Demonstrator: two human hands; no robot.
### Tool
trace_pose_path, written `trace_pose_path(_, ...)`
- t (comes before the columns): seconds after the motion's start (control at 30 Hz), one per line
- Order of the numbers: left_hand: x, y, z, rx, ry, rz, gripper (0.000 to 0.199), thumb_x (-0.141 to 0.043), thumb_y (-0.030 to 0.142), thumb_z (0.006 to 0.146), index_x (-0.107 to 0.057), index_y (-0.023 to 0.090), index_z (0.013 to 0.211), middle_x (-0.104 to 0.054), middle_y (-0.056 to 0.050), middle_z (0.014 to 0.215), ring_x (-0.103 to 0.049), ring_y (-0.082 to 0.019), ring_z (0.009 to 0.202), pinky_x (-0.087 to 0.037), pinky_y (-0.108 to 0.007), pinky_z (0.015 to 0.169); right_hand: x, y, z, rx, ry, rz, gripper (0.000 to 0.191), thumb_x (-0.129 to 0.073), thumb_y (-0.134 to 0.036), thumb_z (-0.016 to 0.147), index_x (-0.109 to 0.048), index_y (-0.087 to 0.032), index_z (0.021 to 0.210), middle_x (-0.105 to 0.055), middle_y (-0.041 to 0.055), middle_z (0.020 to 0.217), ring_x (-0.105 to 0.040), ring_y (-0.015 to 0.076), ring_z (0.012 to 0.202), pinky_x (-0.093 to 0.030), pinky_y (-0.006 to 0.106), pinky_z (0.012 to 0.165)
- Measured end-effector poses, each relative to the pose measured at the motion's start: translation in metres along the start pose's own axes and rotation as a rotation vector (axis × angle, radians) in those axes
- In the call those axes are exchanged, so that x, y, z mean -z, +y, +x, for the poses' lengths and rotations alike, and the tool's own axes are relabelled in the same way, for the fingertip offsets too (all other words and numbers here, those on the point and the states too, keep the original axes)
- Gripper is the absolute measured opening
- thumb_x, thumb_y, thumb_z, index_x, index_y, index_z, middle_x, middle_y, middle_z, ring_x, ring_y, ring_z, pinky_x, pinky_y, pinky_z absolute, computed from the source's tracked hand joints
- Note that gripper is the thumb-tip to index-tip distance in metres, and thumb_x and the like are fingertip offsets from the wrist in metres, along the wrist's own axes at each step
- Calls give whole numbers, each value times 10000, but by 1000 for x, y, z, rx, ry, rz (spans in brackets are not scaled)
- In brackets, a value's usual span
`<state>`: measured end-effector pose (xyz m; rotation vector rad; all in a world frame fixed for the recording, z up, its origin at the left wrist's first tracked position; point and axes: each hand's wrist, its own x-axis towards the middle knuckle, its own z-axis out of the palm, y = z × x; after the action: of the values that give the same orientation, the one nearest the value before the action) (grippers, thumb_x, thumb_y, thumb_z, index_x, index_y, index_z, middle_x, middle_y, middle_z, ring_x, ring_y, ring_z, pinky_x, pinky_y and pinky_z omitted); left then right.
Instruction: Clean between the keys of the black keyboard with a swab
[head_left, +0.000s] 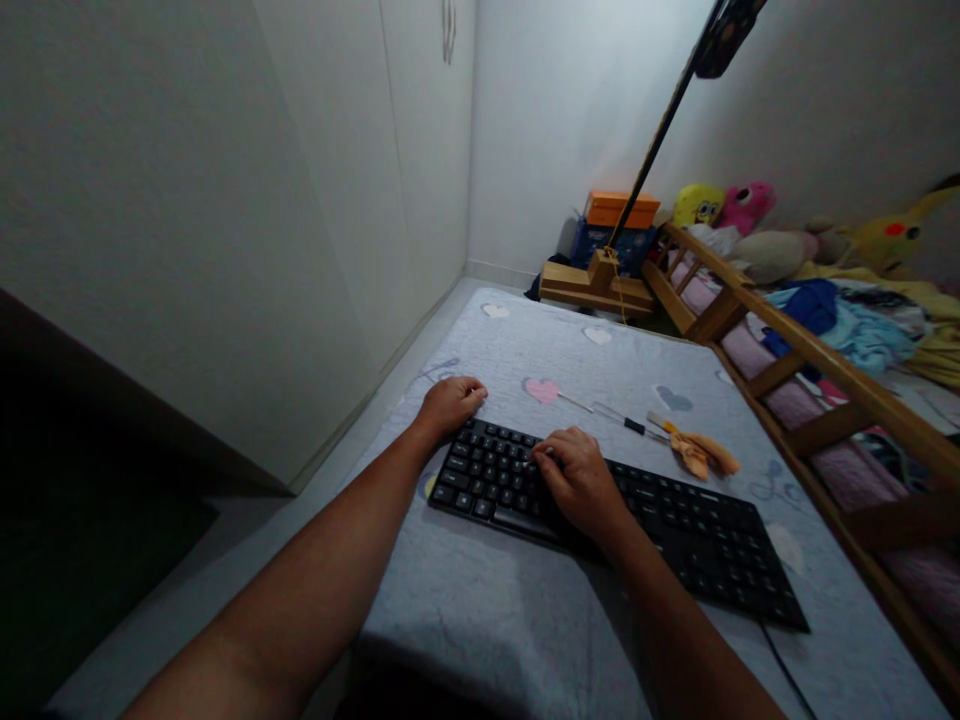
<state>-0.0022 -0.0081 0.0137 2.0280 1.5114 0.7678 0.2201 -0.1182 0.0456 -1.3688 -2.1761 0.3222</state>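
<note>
A black keyboard (690, 545) lies at a slant on the pale patterned cloth. My left hand (452, 403) rests against its far left corner with the fingers curled in; whether they hold anything is hidden. Over the letter keys, my right hand (576, 468) is closed in a pinch, with something small and pale at the fingertips that I cannot make out. Beyond the keyboard lie a thin white stick (575, 402), a wire tool with a black grip (634, 427), a small yellow-handled tool (661, 423) and a crumpled orange cloth (701, 453).
The patterned cloth (480, 590) covers the surface under the keyboard. A wooden rail (802, 360) runs along the right, with plush toys and clothes behind it. White cabinet doors (322, 200) stand at left. A pole on a wooden base (592, 285) rises at the back near boxes.
</note>
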Motion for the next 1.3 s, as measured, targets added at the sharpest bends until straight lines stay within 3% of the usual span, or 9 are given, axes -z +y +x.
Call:
trace_pose_path(0.47,0,1,2,-4,-10,5,361,-467,378,855,-752,160,890,-685,-50,676,-603,-202,690,-390,-283,610,-5,-1,-3,8,69,43,173,-525,-169,924,-665,-205,829,-677,42,820,-541,209,847,-373,384,833)
trace_pose_path(1.3,0,2,2,-4,-3,5,365,-469,384,852,-752,156,889,-681,-47,674,-601,-196,690,-392,-279,616,-11,0,-2,14,58,70,144,-555,-148,908,-683,-203,871,-694,45,865,-558,215,877,-376,396,849)
